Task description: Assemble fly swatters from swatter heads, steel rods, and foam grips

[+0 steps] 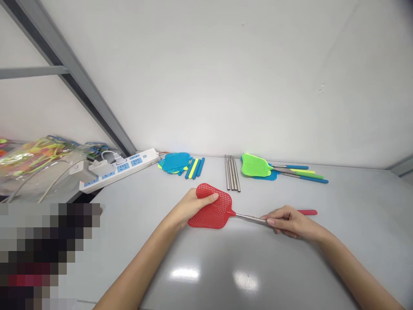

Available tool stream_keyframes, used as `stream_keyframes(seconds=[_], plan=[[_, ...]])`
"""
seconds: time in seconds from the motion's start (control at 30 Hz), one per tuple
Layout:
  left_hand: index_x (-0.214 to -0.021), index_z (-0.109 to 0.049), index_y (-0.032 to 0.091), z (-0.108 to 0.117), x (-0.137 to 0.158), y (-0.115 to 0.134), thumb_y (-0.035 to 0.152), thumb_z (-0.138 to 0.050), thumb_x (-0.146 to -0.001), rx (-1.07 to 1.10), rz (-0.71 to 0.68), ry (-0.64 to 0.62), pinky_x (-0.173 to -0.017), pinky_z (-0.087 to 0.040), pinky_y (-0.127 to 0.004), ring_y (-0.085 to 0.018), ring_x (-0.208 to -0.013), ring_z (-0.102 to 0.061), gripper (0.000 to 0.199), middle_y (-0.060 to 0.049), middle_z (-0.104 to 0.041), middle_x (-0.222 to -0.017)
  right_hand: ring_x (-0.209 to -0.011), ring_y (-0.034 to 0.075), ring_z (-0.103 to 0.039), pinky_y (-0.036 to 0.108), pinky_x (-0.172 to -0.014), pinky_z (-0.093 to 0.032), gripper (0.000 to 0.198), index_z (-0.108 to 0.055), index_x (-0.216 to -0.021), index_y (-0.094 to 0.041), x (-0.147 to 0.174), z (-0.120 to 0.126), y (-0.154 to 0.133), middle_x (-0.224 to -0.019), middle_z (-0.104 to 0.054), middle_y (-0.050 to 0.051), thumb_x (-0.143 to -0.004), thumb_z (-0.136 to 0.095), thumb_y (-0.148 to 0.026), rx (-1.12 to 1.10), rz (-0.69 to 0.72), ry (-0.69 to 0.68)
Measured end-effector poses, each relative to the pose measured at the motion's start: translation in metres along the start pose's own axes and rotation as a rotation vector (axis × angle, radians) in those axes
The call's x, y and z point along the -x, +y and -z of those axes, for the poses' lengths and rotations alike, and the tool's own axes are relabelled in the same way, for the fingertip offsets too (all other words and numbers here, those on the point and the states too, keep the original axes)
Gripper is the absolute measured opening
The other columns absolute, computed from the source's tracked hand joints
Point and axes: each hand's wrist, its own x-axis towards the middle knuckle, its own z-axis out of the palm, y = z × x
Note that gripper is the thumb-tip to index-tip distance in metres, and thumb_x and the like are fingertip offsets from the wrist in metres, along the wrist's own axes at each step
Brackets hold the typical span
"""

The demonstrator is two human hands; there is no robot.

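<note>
A red fly swatter is held level above the grey table, its perforated head to the left. My left hand grips the head, thumb on top and the other fingers hidden beneath it. Around the metal rod my right hand is closed, and the red handle end shows beyond its fingers. Behind the swatter lie several bare metal rods side by side. To their right rests a stack of swatters with a green head uppermost and blue, yellow and green handles.
Blue swatter heads and loose blue and yellow handle grips lie at the back left. A white power strip with plugs stands beside clear bags of colourful items. The wall bounds the table behind.
</note>
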Motion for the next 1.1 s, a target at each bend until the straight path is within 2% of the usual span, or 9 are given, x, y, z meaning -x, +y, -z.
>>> stream_keyframes(seconds=[0.4,1.1], plan=[[-0.083,-0.060,0.014,-0.0022,0.0011,0.0011,0.041,-0.061,-0.065,-0.027,0.031,-0.034,-0.068,-0.049,-0.034,-0.023,-0.079,-0.061,0.032,-0.010,-0.065,-0.088,-0.036,0.003,-0.026,0.020,-0.034,-0.016,0.043,-0.057,-0.107,-0.014,0.0036,0.0041,0.0009,-0.055,-0.047,-0.002,-0.075,-0.049,-0.042,-0.067,-0.017,-0.019],[-0.089,-0.059,0.014,-0.0033,-0.0022,-0.0044,0.040,-0.059,-0.068,0.058,0.009,-0.043,-0.073,-0.048,-0.036,-0.024,-0.085,-0.059,0.033,-0.011,-0.063,-0.093,-0.032,0.002,-0.026,0.018,-0.031,-0.015,0.037,-0.056,-0.103,-0.016,0.0013,0.0029,0.0001,-0.055,-0.051,-0.001,-0.074,-0.052,-0.039,-0.142,0.019,0.022]])
